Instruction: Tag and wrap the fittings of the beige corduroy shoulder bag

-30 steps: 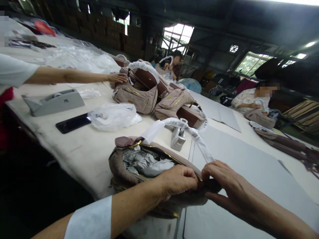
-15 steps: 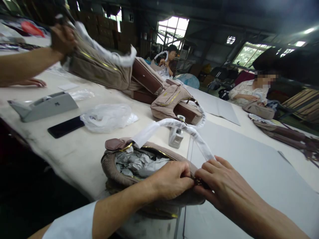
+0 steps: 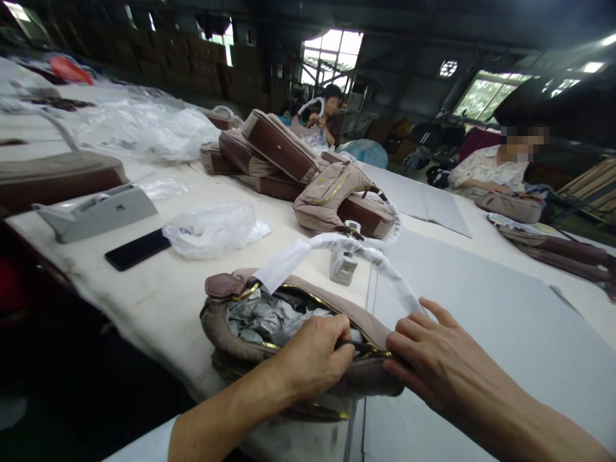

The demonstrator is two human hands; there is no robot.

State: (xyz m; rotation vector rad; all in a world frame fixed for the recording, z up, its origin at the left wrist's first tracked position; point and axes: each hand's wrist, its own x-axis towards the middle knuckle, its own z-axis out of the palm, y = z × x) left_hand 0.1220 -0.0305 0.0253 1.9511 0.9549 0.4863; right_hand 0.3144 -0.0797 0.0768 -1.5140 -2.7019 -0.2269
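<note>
The taupe ribbed fabric handbag point(image 3: 269, 333), stuffed with grey paper, sits at the near edge of the white surface point(image 3: 158, 289). The left hand point(image 3: 312, 359) pinches its gold zipper; the right hand point(image 3: 433, 359) grips the bag's end, fingers curled on it. Open grey sheet lies to the right. The zipper pull is hidden under the fingers.

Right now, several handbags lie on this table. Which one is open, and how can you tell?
The nearest handbag, under the left hand and right hand: its zip gapes, showing crumpled grey paper. The piled handbags behind look zipped shut.
</note>
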